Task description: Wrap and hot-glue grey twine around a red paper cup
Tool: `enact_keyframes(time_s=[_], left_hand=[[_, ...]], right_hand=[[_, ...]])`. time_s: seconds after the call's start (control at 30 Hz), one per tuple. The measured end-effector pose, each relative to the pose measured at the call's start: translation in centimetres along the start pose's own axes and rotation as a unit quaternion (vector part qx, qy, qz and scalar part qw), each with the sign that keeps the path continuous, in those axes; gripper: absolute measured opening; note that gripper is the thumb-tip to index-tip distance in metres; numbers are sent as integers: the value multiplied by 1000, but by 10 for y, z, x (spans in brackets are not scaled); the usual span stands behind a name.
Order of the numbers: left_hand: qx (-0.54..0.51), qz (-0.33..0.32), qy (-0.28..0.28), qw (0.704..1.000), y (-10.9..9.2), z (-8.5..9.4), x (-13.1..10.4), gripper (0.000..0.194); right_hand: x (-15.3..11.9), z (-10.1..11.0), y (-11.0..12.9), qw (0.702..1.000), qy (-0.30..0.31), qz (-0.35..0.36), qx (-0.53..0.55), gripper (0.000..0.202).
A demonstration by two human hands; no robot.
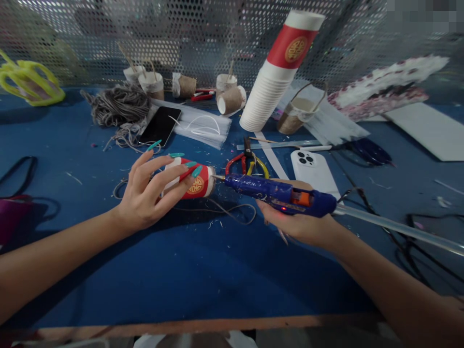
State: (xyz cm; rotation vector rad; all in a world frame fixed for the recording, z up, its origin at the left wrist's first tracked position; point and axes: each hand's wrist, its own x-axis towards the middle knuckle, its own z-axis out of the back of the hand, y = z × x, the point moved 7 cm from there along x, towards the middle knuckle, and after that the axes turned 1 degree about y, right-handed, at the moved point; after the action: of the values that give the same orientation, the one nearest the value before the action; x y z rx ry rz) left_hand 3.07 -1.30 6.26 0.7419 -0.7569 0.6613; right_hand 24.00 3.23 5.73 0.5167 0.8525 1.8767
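Observation:
A red and white paper cup [196, 185] with a gold emblem lies on its side on the blue table. My left hand [150, 186], with long turquoise nails, is closed over the cup from above. In my right hand [297, 222] is a blue hot glue gun [268, 188], its small red light lit. The gun's metal nozzle meets or nearly meets the cup's right end, where a narrow band of twine seems to be wrapped. A long clear glue stick [398, 228] sticks out of the gun's back. Thin grey cord [232, 212] trails on the table beneath the cup.
Behind the hands stand a tall stack of paper cups [266, 79] and several twine-wrapped cups [151, 84]. Pliers [247, 157], a white phone [317, 174], a black phone [161, 126] and a grey cord bundle [118, 104] lie around. Black cable [409, 241] runs at right.

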Motion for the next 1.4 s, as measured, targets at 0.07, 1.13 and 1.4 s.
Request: enact_keyframes(time_s=[0.07,1.13,1.4], left_hand=[[10,-8,-1,1000,-1,1,1,28],[-19,-41,-23,999,-3,5,-6,30],[-21,-10,-30,999,1,2,-6,32]], right_hand=[[-1,1,-1,1000,-6,-10,1,19],[-1,2,-1,1000,-9,6,14,21],[-2,0,3,999,8,-1,31,21]])
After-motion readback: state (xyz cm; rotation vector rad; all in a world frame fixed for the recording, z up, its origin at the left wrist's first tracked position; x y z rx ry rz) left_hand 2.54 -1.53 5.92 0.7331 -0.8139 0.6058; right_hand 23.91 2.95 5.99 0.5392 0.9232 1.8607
